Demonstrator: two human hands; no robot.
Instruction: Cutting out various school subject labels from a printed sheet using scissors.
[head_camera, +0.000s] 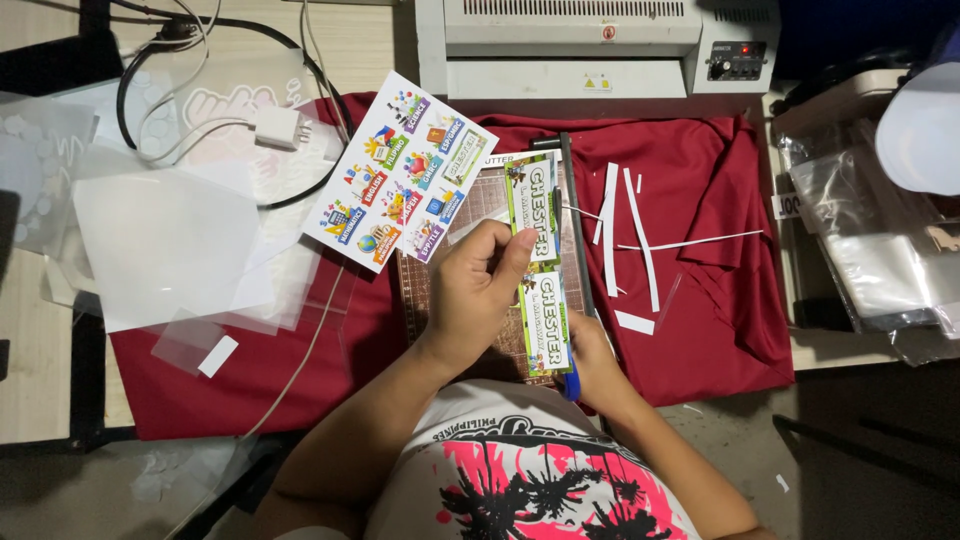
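Observation:
My left hand (478, 290) pinches a long narrow printed strip (540, 270) with green edges, holding it over a brown paper cutter board (430, 290). My right hand (592, 365) grips the blue handle (570, 385) of the cutter's arm (575, 230), which lies along the strip's right edge. A laminated sheet of colourful labels (400, 170) leans on the red cloth to the left of the strip.
White trimmed offcuts (640, 240) lie on the red cloth (710, 300) to the right. A white laminating machine (590, 45) stands at the back. Clear plastic sheets (170, 240), a charger with cables (275, 125) and plastic bags (870, 240) lie at the sides.

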